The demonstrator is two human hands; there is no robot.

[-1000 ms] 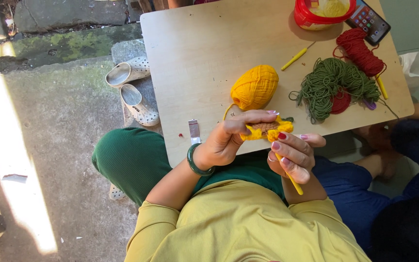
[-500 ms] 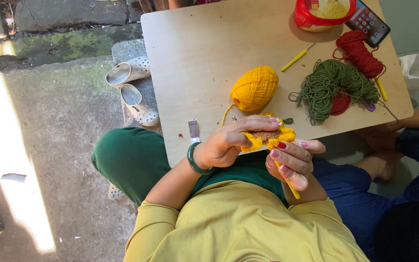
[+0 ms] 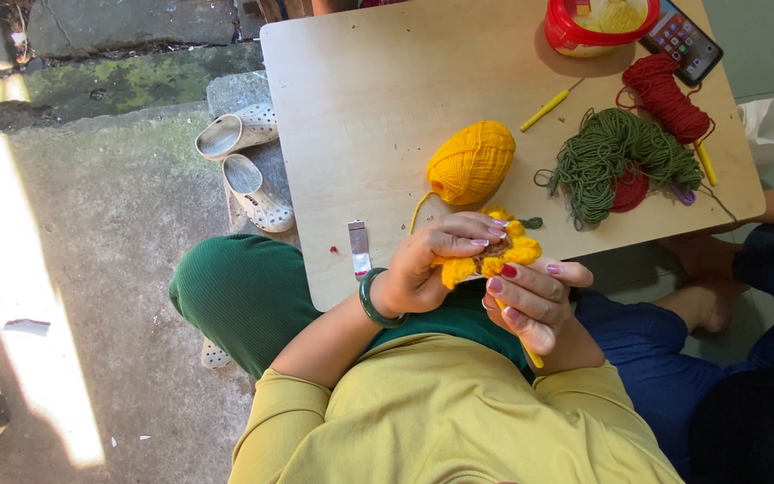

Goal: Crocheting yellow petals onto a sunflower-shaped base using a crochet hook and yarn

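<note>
Phone screen [image 3: 683,40]: upper right, dark slab, colourful icons lit.
Red tub [image 3: 597,22]: top edge, round, just beside phone.

We see a small yellow crochet piece [image 3: 492,254] with petal-like lobes and a brownish middle, held at the table's near edge between both hands, fingers covering part of it. A yellow strand runs from it up to the yellow yarn ball [image 3: 470,162], which sits round and tightly wound on the table just beyond. A yellow hook [image 3: 521,345] pokes out below the right hand, its tip hidden.
</note>
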